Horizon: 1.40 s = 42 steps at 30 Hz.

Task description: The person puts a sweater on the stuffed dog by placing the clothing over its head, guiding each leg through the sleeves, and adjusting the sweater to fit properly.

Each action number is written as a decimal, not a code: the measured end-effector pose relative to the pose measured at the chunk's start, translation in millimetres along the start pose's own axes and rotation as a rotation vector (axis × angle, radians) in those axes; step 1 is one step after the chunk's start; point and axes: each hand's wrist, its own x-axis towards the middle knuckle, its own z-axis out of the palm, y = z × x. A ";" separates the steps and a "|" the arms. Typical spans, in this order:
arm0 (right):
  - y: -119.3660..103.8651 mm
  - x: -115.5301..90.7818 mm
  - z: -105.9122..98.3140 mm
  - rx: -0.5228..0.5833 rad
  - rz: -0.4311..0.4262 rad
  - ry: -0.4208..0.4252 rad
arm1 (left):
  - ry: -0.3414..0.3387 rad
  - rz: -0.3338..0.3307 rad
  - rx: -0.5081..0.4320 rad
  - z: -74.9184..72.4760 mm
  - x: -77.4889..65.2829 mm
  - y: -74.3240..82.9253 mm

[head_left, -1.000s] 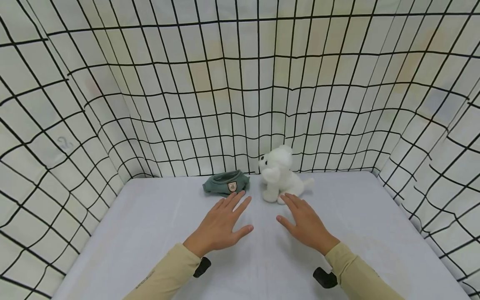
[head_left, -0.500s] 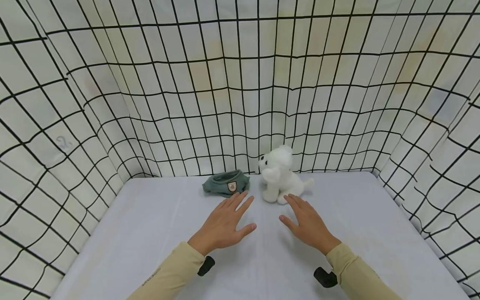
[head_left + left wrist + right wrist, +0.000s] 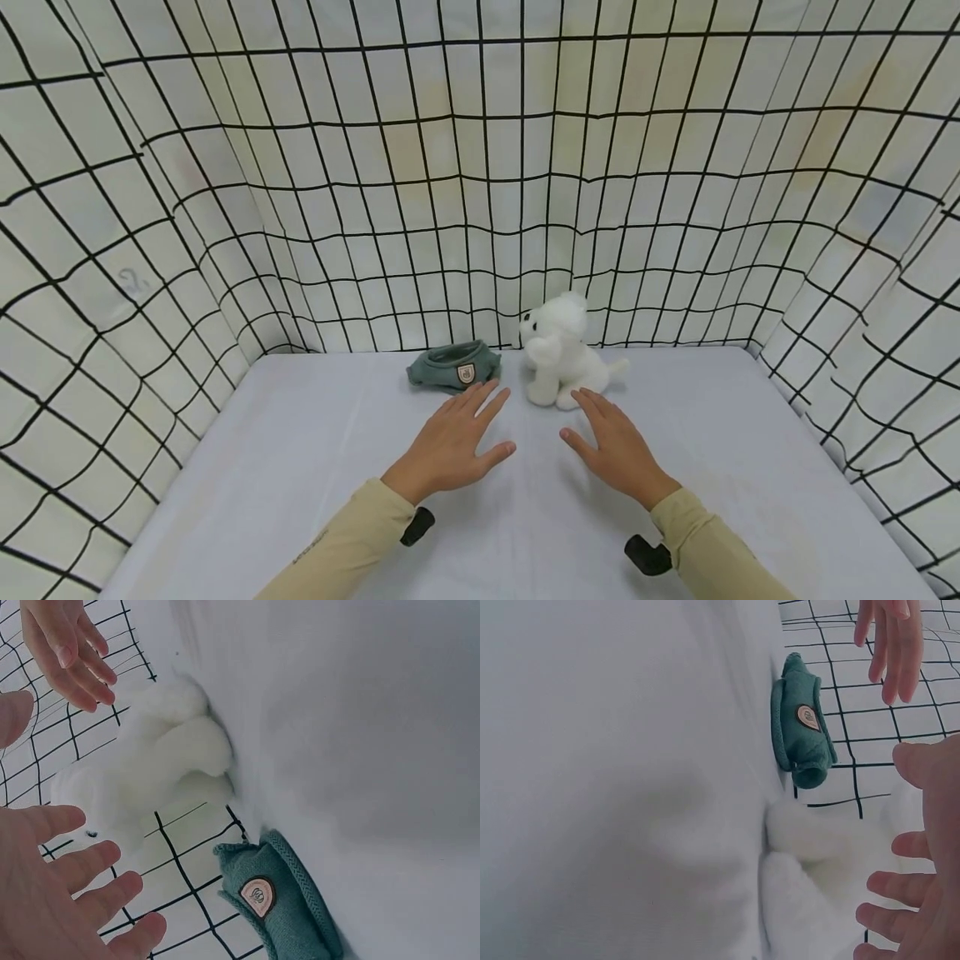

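Observation:
A white plush dog (image 3: pixel 566 358) sits upright near the back of the table, its head turned to the left. Left of it lies a small green knitted doll sweater (image 3: pixel 442 371) with a shield-shaped patch on its front. My left hand (image 3: pixel 450 442) hovers in front of the sweater, fingers spread and straight, holding nothing. In front of the plush dog is my right hand (image 3: pixel 618 446), its fingers extended and nothing in its grasp. The left wrist view shows both the plush dog (image 3: pixel 150 757) and the sweater (image 3: pixel 281 900) beyond the fingers, apart from them.
The table (image 3: pixel 315 450) has a white cover. White walls with a black grid (image 3: pixel 480 192) rise at its back and both sides. A black wrist device (image 3: pixel 417 527) hangs below the left sleeve, another black device (image 3: pixel 647 556) below the right.
My left hand has shifted slightly right and forward. The right hand has moved a little to the right. The plush dog and the sweater stay where they were.

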 end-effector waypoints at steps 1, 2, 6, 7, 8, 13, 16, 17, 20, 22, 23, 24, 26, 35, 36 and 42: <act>-0.1 0.1 0.4 0.003 0.001 -0.002 | 0.000 -0.004 0.000 0.3 0.3 -0.3; -0.2 0.4 0.7 0.004 0.000 -0.003 | 0.001 -0.008 -0.004 0.6 0.5 -0.5; -0.2 2.6 1.3 0.002 -0.010 0.010 | -0.005 -0.018 -0.014 2.8 1.9 -1.5; -0.1 3.2 1.1 -0.001 -0.010 0.016 | -0.006 -0.019 -0.017 3.6 2.8 -1.7; 0.0 3.9 0.7 0.000 -0.010 0.021 | -0.005 -0.017 -0.020 4.3 3.8 -1.7; 0.8 6.3 -1.0 0.013 0.004 0.024 | -0.015 -0.024 -0.019 8.0 9.7 -1.7; 2.3 8.0 -0.2 0.026 0.010 0.021 | -0.028 -0.038 -0.026 10.2 12.8 -1.8; 3.0 8.7 0.3 0.028 0.011 0.023 | -0.034 -0.042 -0.033 11.0 13.9 -1.8; 5.1 10.8 2.0 0.030 0.017 0.031 | -0.043 -0.049 -0.052 13.8 17.1 -1.8; 6.4 12.3 3.0 0.028 0.023 0.037 | -0.049 -0.052 -0.064 15.4 19.3 -1.7; 6.8 13.2 3.2 0.029 0.022 0.043 | -0.050 -0.054 -0.070 16.0 20.3 -1.5; 7.2 14.0 3.4 0.027 0.023 0.047 | -0.050 -0.054 -0.074 16.5 21.4 -1.3; 7.8 15.5 3.3 0.029 0.026 0.051 | -0.052 -0.059 -0.082 17.9 23.8 -1.4; 12.7 18.7 6.3 0.054 0.035 0.048 | -0.100 -0.096 -0.113 25.5 33.5 -4.3; 13.2 18.8 6.5 0.054 0.036 0.049 | -0.106 -0.103 -0.112 26.7 34.7 -5.4; 15.6 20.8 7.2 0.044 0.030 0.071 | -0.109 -0.116 -0.128 30.1 39.0 -9.3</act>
